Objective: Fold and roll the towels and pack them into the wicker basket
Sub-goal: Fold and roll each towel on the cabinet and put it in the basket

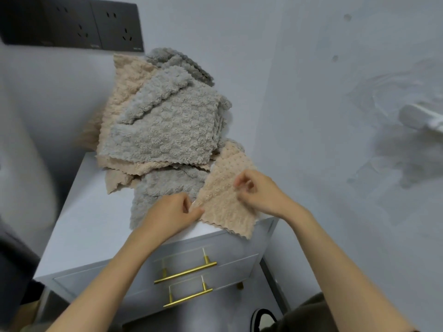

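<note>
beige towel (pixel 225 197) | overhangs cabinet (pixel 96 224) front edge | left hand (pixel 171 213), right hand (pixel 257 192) grip: pinching it

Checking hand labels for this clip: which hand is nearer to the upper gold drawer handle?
Left. The left hand is above the upper gold drawer handle, at the cabinet's front edge; the right hand is farther up and to the right, on the beige towel.

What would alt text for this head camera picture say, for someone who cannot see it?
Two bare hands, left hand and right hand, pinch a beige towel at the front of a white cabinet top. Behind it lies a loose pile of grey and beige towels. No wicker basket is visible.
</note>
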The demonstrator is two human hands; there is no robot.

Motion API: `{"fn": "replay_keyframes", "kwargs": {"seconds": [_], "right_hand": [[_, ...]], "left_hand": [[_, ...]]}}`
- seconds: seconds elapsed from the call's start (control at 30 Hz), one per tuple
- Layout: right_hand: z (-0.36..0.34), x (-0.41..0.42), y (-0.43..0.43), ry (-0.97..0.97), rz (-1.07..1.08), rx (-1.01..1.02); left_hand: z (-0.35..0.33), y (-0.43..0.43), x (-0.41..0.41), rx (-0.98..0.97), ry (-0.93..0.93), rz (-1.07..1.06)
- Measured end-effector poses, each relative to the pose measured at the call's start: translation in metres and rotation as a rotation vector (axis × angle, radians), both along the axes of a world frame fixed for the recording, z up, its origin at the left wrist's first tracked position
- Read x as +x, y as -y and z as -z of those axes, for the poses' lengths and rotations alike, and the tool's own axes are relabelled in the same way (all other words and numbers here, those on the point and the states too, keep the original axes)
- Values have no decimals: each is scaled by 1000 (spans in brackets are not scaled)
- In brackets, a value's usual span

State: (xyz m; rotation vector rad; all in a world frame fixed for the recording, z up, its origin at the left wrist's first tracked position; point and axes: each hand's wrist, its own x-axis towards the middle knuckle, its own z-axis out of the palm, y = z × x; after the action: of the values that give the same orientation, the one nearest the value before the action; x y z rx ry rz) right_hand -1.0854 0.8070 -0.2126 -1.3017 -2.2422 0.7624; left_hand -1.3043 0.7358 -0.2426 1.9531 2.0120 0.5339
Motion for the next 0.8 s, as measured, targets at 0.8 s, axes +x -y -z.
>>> {"fn": "replay_keyframes", "kwargs": {"seconds": [0.8], "right_hand": [[30, 58, 60, 53, 33, 94]], "left_hand": [[32, 9, 10, 345, -130, 355]]}}
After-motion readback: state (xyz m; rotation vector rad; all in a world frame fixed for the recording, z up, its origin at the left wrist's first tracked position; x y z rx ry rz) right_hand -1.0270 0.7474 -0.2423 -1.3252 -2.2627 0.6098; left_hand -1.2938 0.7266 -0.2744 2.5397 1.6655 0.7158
